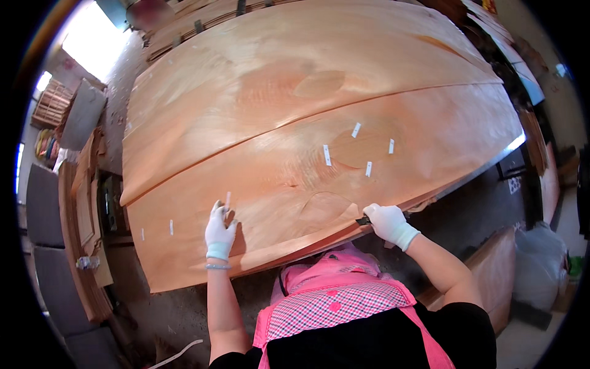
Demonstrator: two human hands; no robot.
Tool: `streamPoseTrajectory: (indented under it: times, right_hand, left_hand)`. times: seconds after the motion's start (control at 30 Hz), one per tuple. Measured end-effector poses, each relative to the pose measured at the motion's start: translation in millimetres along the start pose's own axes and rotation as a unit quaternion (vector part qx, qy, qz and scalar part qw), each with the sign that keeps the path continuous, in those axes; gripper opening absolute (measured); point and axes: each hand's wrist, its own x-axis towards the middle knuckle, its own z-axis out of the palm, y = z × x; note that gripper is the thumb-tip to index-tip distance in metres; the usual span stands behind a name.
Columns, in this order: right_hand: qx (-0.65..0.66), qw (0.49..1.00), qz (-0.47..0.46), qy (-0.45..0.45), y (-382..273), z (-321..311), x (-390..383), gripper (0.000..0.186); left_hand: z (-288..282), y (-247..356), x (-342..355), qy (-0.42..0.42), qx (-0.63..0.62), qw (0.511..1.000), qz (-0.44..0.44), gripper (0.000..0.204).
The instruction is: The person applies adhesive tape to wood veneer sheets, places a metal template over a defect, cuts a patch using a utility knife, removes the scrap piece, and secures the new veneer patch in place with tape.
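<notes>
A large sheet of wood veneer point(270, 154) lies before me, its near edge lifted and wavy. My left hand point(221, 232), in a white glove, is over the left part of the sheet with its fingers curled. A short pale strip of tape point(228, 199) shows at its fingertips. My gloved right hand point(389, 225) is closed round a small black tool point(364, 220) at the sheet's near edge; most of the tool is hidden in the fist. Several white tape pieces point(327, 155) surround an oval patch point(359, 149) in the veneer.
Stacked wooden boards point(83, 240) stand at the left, beside grey panels point(46, 209). To the right are a leaning board point(495, 270) and a clear plastic bag point(541, 252). More veneer layers point(190, 31) lie beyond the far edge. A long seam crosses the sheet.
</notes>
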Motion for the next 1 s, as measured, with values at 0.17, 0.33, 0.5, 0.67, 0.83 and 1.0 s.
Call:
streamPoseTrajectory:
  times: [0.17,0.33,0.5,0.67,0.83,1.0]
  right_hand:
    - [-0.030,0.996,-0.081,0.001,5.2,-8.6,10.5,0.014]
    - [-0.030,0.985,-0.165,-0.042,16.9,-13.5,13.6,0.011]
    - [-0.017,0.991,-0.115,-0.074,19.6,-10.4,17.0,0.010]
    - [-0.003,0.989,-0.130,-0.065,21.6,-6.1,23.1,0.012]
    - [-0.023,0.979,-0.180,-0.093,22.2,-20.2,26.9,0.010]
    - [0.000,0.977,-0.167,-0.133,18.7,-56.1,47.3,0.013]
  left_hand:
    - [2.7,12.2,10.8,-0.042,0.116,0.992,0.009,0.042]
    - [-0.2,5.0,3.4,0.012,0.111,0.993,-0.025,0.029]
    - [-35.2,32.3,-7.7,0.108,0.096,0.989,-0.036,0.025]
    - [-97.3,47.5,-29.6,0.212,0.069,0.973,-0.066,0.029]
    - [-143.4,81.8,-53.3,0.254,0.011,0.964,-0.074,0.028]
    - [-180.0,108.5,-81.6,0.304,-0.142,0.934,-0.120,0.029]
